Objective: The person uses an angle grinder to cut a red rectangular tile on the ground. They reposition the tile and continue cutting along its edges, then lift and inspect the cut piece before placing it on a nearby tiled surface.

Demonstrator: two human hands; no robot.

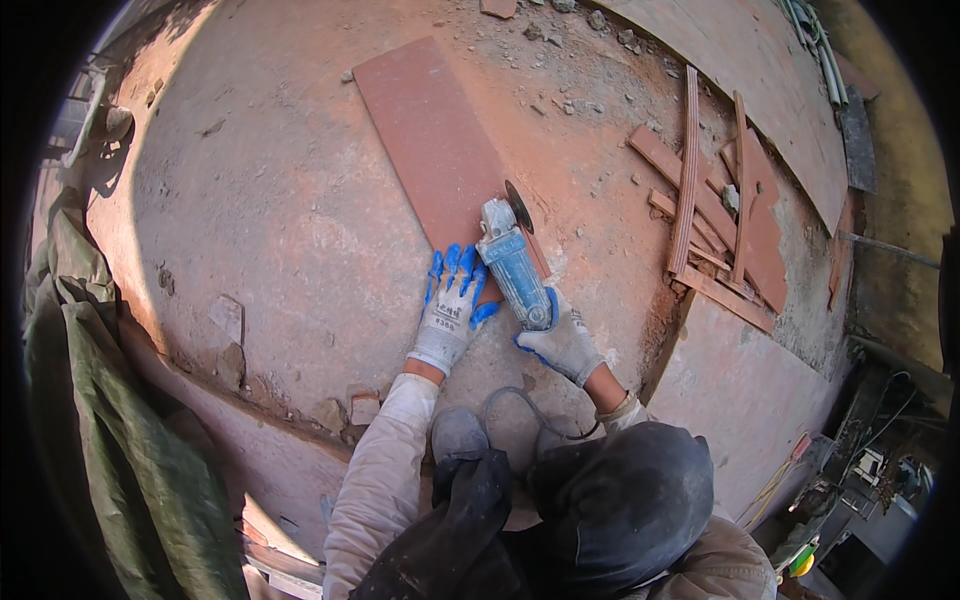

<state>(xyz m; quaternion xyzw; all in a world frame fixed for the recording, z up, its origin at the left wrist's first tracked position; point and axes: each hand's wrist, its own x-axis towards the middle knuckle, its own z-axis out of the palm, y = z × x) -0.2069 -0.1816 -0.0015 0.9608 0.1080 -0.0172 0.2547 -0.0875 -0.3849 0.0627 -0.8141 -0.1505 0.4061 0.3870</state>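
A long red-brown tile [430, 130] lies flat on the dusty ground, stretching away from me. My right hand [565, 340], in a white glove with blue palm, is wrapped round the rear of a blue angle grinder [522, 280]. The grinder's dark disc [518, 207] stands on edge at the tile's right side. A narrow strip of tile [538, 256] shows just below the disc; I cannot tell whether it is separate. My left hand [452, 308], gloved alike, lies with fingers spread on the tile's near end, left of the grinder. A grey cord [515, 390] loops near my shoes.
Cut tile strips and broken pieces [700, 200] are piled at the right. Stones and rubble [580, 105] lie scattered at the far side. A green tarp [130, 420] hangs at the left. Larger slabs [735, 370] lie at the right, near yellow cord [768, 490].
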